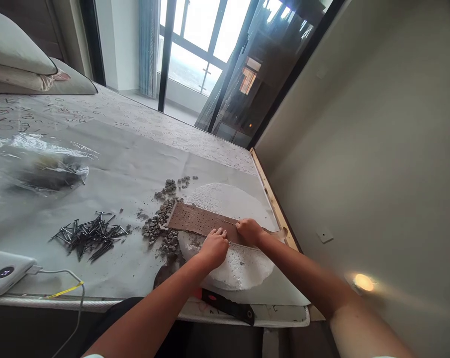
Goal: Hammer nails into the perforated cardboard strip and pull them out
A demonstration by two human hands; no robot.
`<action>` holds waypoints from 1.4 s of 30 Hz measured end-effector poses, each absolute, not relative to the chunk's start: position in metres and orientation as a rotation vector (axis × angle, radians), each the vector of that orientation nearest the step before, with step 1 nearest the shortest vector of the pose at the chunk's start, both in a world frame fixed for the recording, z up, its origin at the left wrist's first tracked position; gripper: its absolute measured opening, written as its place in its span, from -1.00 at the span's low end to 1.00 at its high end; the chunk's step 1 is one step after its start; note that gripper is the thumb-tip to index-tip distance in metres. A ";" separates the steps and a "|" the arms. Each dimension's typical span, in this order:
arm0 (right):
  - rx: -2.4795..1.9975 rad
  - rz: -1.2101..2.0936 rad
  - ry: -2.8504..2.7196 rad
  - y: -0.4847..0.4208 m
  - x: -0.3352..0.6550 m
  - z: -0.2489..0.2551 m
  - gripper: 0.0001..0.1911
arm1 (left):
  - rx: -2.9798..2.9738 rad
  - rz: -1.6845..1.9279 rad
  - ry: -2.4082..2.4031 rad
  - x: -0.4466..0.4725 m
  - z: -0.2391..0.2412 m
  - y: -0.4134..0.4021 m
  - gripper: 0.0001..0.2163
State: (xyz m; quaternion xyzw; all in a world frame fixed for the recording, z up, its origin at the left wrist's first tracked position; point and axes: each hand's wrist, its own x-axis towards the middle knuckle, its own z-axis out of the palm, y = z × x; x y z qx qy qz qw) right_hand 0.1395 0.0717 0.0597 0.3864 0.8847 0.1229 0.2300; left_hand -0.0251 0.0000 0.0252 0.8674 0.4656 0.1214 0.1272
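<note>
A bare stretch of grey sheet (135, 164) lies open between a crumpled plastic bag (45, 169) and a heap of nails (90, 234). Loose gravel (158, 226) hems the left end of the perforated board (200, 220) on its foam disc (232, 199). The wall (359, 149) crowds close on the right, and a power bank (4, 271) occupies the near-left edge.

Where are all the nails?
In the head view, the pile of nails lies on the grey sheet, to the left of the left hand, between the white power bank and the little stones.
</note>
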 end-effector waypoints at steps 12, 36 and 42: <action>1.137 0.263 2.421 0.083 0.136 0.071 -0.76 | 2.512 0.318 1.351 -0.025 0.025 0.001 -0.65; 1.343 0.250 2.462 0.080 0.131 0.122 -0.67 | 2.408 0.444 1.353 -0.025 0.025 0.006 -0.71; 1.261 -0.153 2.821 0.055 0.119 0.135 -0.77 | 1.591 0.889 1.317 -0.025 0.046 0.002 -0.73</action>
